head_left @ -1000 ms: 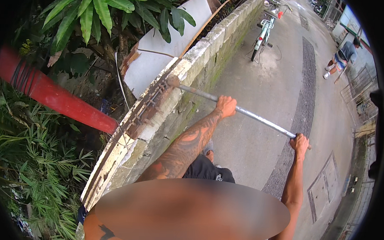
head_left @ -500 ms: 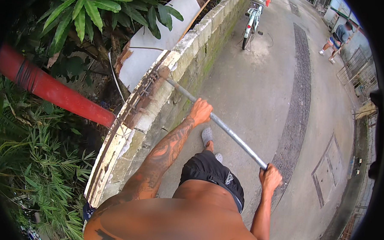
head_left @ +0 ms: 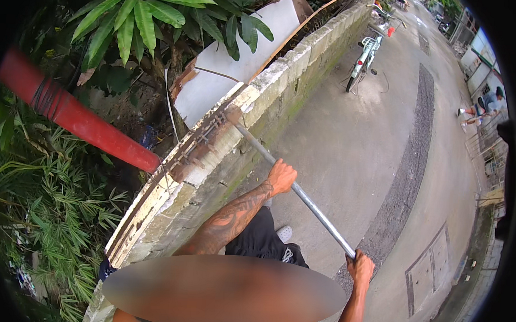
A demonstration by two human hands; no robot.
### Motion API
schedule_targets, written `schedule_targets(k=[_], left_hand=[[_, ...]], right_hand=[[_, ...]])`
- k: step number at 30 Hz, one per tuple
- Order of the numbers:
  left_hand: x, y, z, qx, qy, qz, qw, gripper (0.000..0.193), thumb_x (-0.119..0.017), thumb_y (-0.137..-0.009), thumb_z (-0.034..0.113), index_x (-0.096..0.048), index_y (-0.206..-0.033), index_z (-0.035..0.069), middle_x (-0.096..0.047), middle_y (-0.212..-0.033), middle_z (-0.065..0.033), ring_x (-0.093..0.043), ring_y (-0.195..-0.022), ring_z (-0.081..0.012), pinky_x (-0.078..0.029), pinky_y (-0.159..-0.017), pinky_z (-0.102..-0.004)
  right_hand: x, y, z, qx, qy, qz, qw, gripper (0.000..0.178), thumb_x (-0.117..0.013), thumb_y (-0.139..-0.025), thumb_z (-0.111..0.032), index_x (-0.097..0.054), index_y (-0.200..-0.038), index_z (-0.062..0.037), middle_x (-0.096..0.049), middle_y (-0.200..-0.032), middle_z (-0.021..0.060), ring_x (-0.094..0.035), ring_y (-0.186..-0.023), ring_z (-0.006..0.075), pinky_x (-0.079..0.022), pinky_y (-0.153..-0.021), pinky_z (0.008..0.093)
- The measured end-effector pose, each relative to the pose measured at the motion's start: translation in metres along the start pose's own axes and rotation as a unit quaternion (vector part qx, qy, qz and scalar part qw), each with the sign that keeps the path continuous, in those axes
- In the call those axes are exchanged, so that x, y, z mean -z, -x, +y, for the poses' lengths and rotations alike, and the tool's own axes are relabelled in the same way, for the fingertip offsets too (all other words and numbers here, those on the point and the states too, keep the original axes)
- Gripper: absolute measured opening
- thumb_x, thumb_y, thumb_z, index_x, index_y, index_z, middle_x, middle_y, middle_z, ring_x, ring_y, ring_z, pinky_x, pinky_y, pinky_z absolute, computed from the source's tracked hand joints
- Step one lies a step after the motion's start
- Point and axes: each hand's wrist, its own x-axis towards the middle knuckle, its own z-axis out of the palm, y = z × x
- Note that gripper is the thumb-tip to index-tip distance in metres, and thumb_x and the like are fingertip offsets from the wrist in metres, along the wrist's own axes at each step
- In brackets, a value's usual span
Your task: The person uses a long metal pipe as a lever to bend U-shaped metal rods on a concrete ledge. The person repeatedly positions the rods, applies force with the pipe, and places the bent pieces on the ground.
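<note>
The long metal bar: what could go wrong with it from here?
The long metal bar could slip: its far end appears to bear on rusty metal pieces atop the wall, and a sudden release might throw the person off balance.

The left hand and right hand grip it bare, so scrapes or blisters seem possible.

If it dropped, the light clog below might protect the foot poorly.
</note>
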Motion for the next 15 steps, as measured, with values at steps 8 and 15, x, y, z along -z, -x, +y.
schedule_targets(k=[8,15], left_hand=[[-0.008,-0.001,-0.033,-0.062,0.104,0.082,0.989,0.005,-0.073,-0.071,0.014,-0.070,-0.073,0.011,-0.069,-0.075,-0.0086,-0.068,-0.083,-0.0272,-0.045,-0.084,-0.0413],[-0.032,-0.012,0.042,-0.155,0.140,0.021,0.978,0.008,-0.071,-0.074,0.015,-0.074,-0.068,0.011,-0.072,-0.070,-0.0089,-0.073,-0.068,-0.0264,-0.052,-0.059,-0.0413]], right_hand=[[-0.012,-0.006,0.001,-0.057,0.050,0.033,0.997,0.027,-0.078,-0.081,-0.033,-0.067,-0.087,-0.0095,-0.072,-0.082,0.0196,-0.070,-0.080,0.0418,-0.054,-0.073,0.0512],[-0.038,0.020,0.087,-0.144,0.076,0.067,0.984,0.021,-0.079,-0.077,-0.018,-0.067,-0.090,-0.0057,-0.068,-0.093,0.0184,-0.063,-0.092,0.0409,-0.052,-0.081,0.0508]])
